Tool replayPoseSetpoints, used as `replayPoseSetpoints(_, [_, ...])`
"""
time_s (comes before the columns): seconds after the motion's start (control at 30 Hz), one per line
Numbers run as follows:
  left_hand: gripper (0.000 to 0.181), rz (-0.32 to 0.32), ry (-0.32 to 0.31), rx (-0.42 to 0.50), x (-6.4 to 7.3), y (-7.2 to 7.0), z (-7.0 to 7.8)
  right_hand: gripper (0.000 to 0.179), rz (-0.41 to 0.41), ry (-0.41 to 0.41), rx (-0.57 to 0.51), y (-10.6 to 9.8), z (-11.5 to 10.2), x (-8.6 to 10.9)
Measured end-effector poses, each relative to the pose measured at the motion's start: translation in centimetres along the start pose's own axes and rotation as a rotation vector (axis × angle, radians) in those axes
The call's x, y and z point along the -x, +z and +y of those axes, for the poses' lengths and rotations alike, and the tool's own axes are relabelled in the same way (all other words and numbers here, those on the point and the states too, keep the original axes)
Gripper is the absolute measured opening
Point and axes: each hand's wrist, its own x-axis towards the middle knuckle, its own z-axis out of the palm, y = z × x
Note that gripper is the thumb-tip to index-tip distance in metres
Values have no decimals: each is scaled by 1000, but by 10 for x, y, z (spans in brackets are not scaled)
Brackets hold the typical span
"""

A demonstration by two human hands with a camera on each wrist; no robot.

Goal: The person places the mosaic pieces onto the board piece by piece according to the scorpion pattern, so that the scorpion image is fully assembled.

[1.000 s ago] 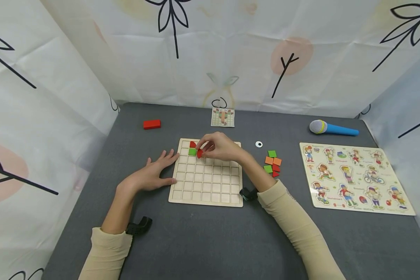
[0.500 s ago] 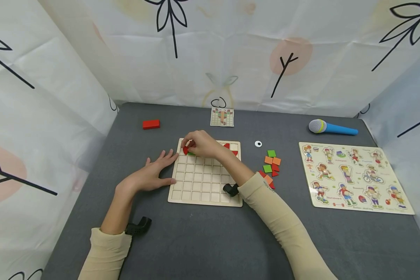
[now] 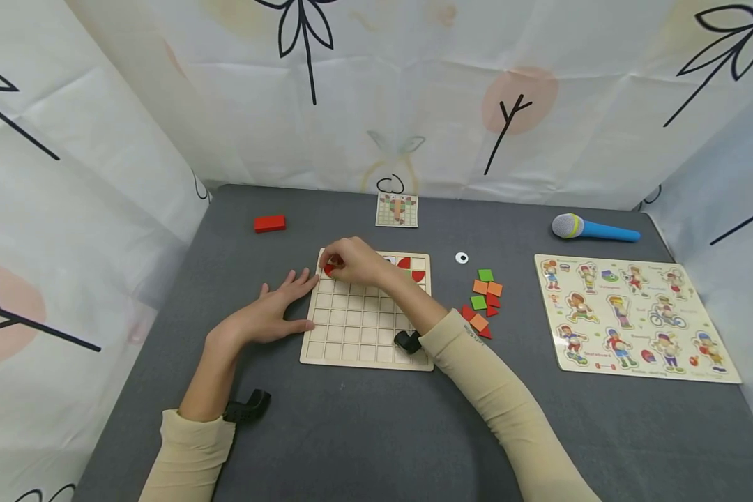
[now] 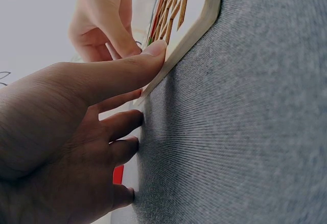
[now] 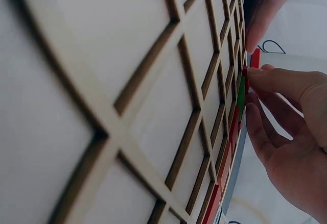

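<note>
A wooden grid board (image 3: pixel 350 335) lies flat on the dark grey table. At its upper left cells, my right hand (image 3: pixel 356 262) pinches a small red piece (image 3: pixel 329 269) between thumb and fingertips. Beside that piece, in the right wrist view, a green piece (image 5: pixel 240 93) sits in the grid, partly covered by the fingers. My left hand (image 3: pixel 266 314) lies with spread fingers along the board's left side. In the left wrist view its thumb touches the board's rim (image 4: pixel 176 55). Red quarter-shaped pieces (image 3: pixel 417 276) fill cells at the upper right; my right hand hides cells between.
Loose green, orange and red pieces (image 3: pixel 479 322) lie right of the board, near a white ring (image 3: pixel 461 258). Behind stand a pattern card (image 3: pixel 397 210) and a red block (image 3: pixel 270 223). Far right are a toy microphone (image 3: pixel 596 228) and a picture puzzle (image 3: pixel 634 321).
My right hand has moved left across the board's top rows to the leftmost column with the red piece. My left hand has stayed in place.
</note>
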Motion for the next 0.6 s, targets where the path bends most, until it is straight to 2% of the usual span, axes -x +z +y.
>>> replayPoseSetpoints(0.2, [95, -9, -25, -25, -2, 1, 0, 20, -22, 9, 9, 1, -1, 0])
replayPoseSetpoints(0.4, [97, 4, 5, 11, -1, 1, -2, 18, -26, 15, 25, 1, -2, 0])
replayPoseSetpoints(0.43, [97, 10, 21, 15, -1, 2, -6, 18, -26, 15, 24, 0, -2, 0])
replayPoseSetpoints(0.6, [96, 5, 20, 21, 0, 1, -4, 19, -15, 12, 8, -2, -3, 5])
